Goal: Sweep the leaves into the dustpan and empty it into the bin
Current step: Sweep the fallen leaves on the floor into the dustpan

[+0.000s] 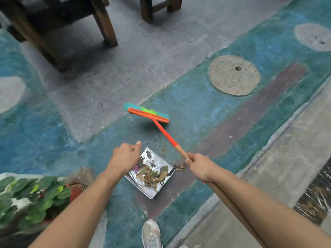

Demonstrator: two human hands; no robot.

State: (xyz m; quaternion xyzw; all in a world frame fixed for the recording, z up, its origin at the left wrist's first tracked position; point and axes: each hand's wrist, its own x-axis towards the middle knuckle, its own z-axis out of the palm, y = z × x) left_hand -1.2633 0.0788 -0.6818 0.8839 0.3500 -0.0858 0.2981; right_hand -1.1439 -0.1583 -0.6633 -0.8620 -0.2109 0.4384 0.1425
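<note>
Down on the painted floor (44, 133), dry leaves (152, 174) lie piled in the shiny dustpan (143, 189), near the person's shoe (151, 233). A few leaves lie just right of it. The left hand (125, 156) is curled shut above the pan's left edge; what it holds is hidden. The right hand (200, 167) has its grip tight on the broom (162, 130) stick. The broom head is farther away. Green plants (26, 197) sit at the left.

Metal dustpan (143, 187) holds dry leaves (151, 175) — orange broom (149, 114) raised.
</note>
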